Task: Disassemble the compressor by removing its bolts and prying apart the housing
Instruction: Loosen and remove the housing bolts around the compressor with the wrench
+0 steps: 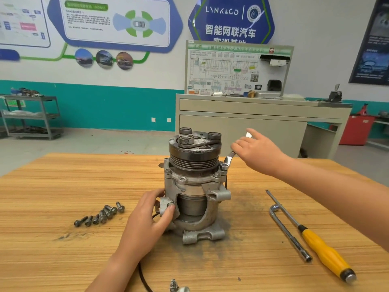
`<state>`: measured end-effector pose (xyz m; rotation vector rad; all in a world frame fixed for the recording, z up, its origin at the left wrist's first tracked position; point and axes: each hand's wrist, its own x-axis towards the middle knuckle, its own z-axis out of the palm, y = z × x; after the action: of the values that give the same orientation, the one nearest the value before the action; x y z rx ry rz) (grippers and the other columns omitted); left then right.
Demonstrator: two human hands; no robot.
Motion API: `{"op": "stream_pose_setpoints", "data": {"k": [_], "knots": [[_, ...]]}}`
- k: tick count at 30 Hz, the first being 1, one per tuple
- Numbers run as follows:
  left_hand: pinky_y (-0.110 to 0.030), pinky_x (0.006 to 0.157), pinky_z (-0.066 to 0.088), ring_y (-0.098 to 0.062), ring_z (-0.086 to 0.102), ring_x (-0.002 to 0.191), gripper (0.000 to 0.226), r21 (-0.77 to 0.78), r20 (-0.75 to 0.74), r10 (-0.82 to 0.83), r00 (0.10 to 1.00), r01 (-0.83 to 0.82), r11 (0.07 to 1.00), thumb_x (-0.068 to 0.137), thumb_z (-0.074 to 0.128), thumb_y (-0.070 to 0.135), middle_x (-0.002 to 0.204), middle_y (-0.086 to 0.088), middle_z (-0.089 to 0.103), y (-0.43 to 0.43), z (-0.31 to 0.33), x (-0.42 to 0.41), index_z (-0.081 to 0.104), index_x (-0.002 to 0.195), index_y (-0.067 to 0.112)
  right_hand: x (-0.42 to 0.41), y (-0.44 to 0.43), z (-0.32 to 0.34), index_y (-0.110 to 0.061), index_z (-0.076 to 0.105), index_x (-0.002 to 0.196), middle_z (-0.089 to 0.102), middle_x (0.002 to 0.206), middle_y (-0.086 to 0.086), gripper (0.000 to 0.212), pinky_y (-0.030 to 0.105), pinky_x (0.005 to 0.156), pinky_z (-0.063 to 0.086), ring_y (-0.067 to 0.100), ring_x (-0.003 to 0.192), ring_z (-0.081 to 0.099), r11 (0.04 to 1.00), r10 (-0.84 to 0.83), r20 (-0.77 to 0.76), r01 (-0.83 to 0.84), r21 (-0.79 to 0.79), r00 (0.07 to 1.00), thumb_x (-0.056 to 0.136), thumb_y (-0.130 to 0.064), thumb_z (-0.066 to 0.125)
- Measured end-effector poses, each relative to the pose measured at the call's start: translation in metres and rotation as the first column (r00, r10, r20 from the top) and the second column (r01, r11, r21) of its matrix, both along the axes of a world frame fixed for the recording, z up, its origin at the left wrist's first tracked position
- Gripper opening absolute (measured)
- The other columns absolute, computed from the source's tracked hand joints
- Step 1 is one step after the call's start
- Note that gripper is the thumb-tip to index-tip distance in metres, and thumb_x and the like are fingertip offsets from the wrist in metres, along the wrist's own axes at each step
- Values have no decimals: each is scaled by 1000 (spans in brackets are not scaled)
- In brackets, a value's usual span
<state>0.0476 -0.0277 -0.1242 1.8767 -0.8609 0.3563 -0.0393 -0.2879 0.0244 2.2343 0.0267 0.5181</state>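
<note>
An upright compressor (193,186) is gripped low down by the left hand (150,213), while the wrench (228,160) at its upper flange is covered by the right hand (260,150), grip unclear.

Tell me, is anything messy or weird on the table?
Yes. A dark, sooty smudge stains the table around the base of the compressor, spreading to its right. More gritty specks lie in front of the loose bolts on the left. It looks like grime shaken out of the compressor. Nothing looks broken.
</note>
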Motion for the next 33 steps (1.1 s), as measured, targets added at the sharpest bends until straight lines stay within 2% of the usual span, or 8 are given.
{"op": "stream_pose_setpoints", "data": {"k": [3,7,9,12,18,23,30,33], "knots": [[-12,74,40,15,44,103,35,6,26,5,1000,-6,1000,84,58,38,106,32,48,1,1,-1,43,116,42,7,4,-2,3,68,79,70,76,17,27,48,77,52,27,71,69,982,168,109,-176,71,980,54,13,74],[-13,74,41,14,46,101,35,-12,47,16,999,-16,1000,81,56,39,103,26,52,0,2,-2,48,114,37,-8,8,0,6,63,90,64,67,18,15,35,48,47,33,56,62,886,132,281,-240,396,951,76,10,65],[-14,72,41,11,48,98,31,-40,67,40,997,-38,998,80,60,33,98,23,54,-1,2,-2,50,110,35,-24,11,2,0,55,103,61,71,15,16,38,53,44,35,62,59,762,0,398,-258,594,918,96,-10,46],[-16,68,42,5,54,90,25,-47,65,71,995,-68,997,79,64,28,92,19,56,-2,2,-2,56,102,30,-49,21,-2,-10,44,99,49,64,1,17,37,57,38,35,66,54,659,-59,328,-210,723,943,99,-23,33],[-12,66,38,3,55,84,23,-50,50,87,995,-84,995,80,68,23,90,18,57,-2,5,-4,57,100,27,-69,38,-15,-19,51,111,56,79,-1,21,30,53,42,19,71,55,767,-224,-18,187,614,974,99,-24,34],[-13,66,40,4,54,85,23,-67,35,83,996,-80,995,80,69,21,90,19,57,-2,6,-5,57,100,26,-65,46,-9,-21,49,115,44,68,-4,22,22,43,29,11,58,42,799,-274,-116,293,525,955,96,-14,39],[-15,68,41,1,55,87,24,-81,19,73,997,-71,994,80,69,21,92,18,58,-2,4,-5,59,102,25,-69,83,16,-7,50,108,29,59,0,21,24,39,25,14,45,27,926,-301,-241,343,160,923,89,1,44],[-14,68,41,2,55,88,24,-75,17,72,997,-71,995,81,68,23,92,20,56,-2,5,-6,58,102,26,-73,94,20,-5,49,110,27,60,1,22,25,39,25,15,45,25,921,-330,-270,371,118,905,90,2,44]]}}
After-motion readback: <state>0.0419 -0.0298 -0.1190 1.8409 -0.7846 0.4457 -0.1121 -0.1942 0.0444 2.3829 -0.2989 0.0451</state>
